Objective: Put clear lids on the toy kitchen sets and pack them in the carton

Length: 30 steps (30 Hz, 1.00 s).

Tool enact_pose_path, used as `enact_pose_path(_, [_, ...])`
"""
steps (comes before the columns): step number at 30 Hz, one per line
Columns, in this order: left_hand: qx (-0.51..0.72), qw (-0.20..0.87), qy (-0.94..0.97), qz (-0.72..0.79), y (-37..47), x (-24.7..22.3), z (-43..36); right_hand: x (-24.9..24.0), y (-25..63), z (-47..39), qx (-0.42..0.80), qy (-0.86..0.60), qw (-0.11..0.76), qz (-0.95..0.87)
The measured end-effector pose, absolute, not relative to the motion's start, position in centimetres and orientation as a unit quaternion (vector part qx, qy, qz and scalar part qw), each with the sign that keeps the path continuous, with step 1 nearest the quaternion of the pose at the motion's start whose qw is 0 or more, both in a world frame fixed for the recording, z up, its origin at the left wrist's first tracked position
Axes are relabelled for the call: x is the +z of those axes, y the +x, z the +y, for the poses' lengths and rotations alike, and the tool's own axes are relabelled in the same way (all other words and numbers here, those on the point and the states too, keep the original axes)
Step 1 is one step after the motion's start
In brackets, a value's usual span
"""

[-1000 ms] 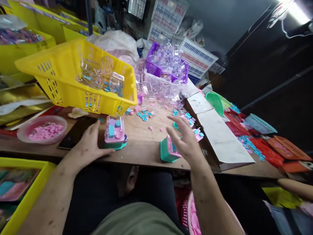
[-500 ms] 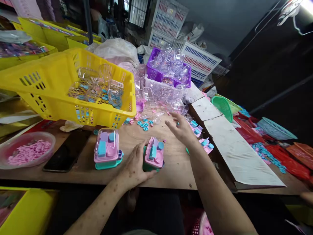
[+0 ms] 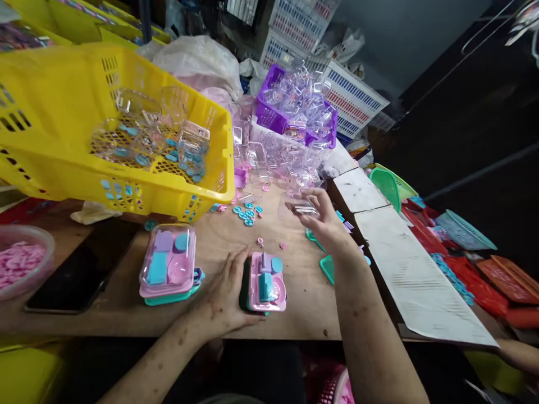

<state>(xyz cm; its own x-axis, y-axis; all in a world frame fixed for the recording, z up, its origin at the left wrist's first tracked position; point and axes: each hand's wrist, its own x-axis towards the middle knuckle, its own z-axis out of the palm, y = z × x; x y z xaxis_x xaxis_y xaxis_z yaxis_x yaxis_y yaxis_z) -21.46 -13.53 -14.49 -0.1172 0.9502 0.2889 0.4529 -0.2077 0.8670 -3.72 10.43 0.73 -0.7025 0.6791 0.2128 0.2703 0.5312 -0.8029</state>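
Note:
My left hand (image 3: 227, 297) is curled against the left side of a small toy case (image 3: 268, 283), its pink tray set with lilac and blue blocks, a blue round piece and a pink dish. Between the fingers of my right hand (image 3: 328, 221) is a clear plastic cover (image 3: 304, 208), above the wooden table. To the left stands a second toy case (image 3: 169, 262) with a clear cover over its pink tray and a teal base beneath. Small blue wheels (image 3: 248, 213) and a pink ring (image 3: 260, 241) lie beyond my left hand. Teal flat parts (image 3: 327, 268) are partly hidden by my right forearm.
A yellow basket (image 3: 138, 193) with clear cases stands back left, near a phone (image 3: 80, 269) and a tub of pink pieces (image 3: 25, 264). Clear covers pile before a purple basket (image 3: 269, 115). A cardboard-edged ledge (image 3: 404, 264) borders the right. Another person's arm (image 3: 516, 353) shows far right.
My right hand, empty before, now holds a clear cover taken from near the pile. My left hand stays at the toy case. The view has shifted, bringing the table closer.

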Motion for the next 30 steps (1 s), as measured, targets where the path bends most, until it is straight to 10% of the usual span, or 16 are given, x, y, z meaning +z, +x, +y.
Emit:
enact_pose_path(17, [0.512, 0.211, 0.650, 0.520, -21.6, -14.9, -13.0, 2.4, -2.4, -2.0, 0.196, -0.134, 0.041, -0.971])
enact_pose_path(30, [0.534, 0.192, 0.640, 0.518, -20.9, -15.6, -12.4, -1.2, -5.3, -5.5, 0.038, -0.186, 0.237, -0.953])
